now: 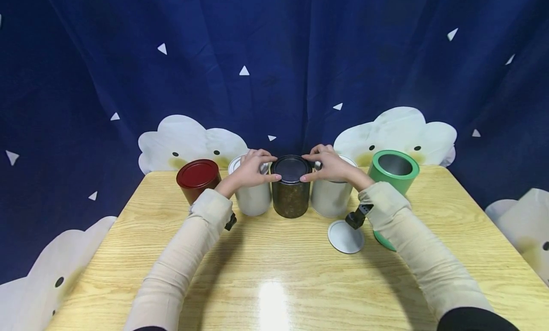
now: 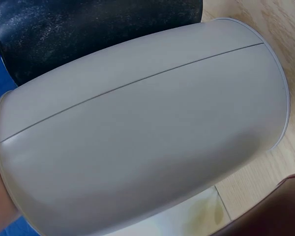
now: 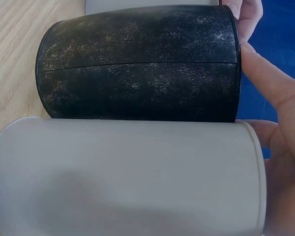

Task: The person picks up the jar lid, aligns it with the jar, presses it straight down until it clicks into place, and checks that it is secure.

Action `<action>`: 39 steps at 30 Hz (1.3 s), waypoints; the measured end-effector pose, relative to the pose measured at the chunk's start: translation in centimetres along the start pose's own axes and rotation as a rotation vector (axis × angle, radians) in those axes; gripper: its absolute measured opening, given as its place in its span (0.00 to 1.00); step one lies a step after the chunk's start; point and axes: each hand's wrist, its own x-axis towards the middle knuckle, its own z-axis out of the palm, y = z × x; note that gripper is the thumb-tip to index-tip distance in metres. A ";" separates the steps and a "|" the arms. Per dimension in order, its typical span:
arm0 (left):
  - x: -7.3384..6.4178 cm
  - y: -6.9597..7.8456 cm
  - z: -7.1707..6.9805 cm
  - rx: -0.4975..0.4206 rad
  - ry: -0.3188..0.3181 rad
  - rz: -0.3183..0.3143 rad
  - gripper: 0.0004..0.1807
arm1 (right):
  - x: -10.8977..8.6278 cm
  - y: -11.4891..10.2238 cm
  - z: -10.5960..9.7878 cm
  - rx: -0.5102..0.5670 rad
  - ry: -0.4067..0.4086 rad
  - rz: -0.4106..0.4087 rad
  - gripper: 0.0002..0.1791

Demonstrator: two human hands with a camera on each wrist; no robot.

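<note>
A dark, mottled black can [image 1: 290, 201] stands mid-row with its black lid [image 1: 292, 169] on top. My left hand [image 1: 253, 170] holds the lid's left edge, thumb at the front and fingers farther back. On the opposite edge my right hand [image 1: 329, 166] holds it the same way; its thumb [image 3: 268, 73] lies along the rim in the right wrist view. Under my left wrist is a whitish can [image 1: 253, 200] with a pale lid. Another whitish can [image 1: 331, 200] stands below my right hand, its top mostly hidden.
A dark red can [image 1: 198, 178] with its lid on stands at the left. At the right, a green can [image 1: 393, 171] has its top uncovered. A pale round lid [image 1: 345, 236] lies on the wooden table [image 1: 274, 264]; a green lid [image 1: 384, 241] shows partly beneath my right forearm.
</note>
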 end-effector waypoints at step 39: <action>0.4 1.3 -0.7 0.034 0.000 -0.074 0.26 | -0.5 -0.3 0.2 -0.040 0.133 -0.040 0.26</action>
